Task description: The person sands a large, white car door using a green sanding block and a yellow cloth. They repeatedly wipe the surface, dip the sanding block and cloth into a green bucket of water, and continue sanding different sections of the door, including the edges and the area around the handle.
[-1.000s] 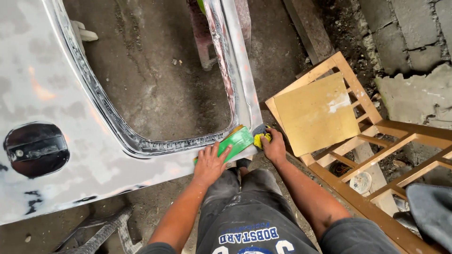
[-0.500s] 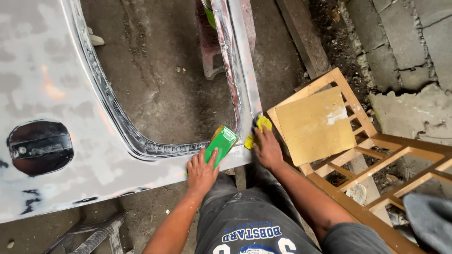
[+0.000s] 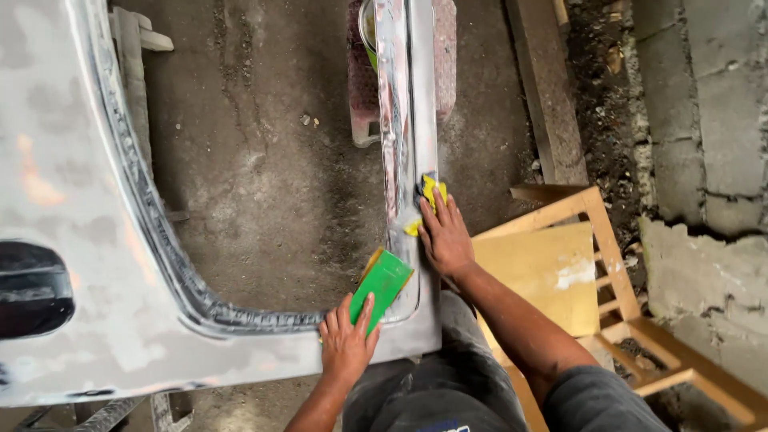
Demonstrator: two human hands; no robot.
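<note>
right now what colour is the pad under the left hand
Green, with a yellowish underside, on the pad under the left hand; head view.
</note>
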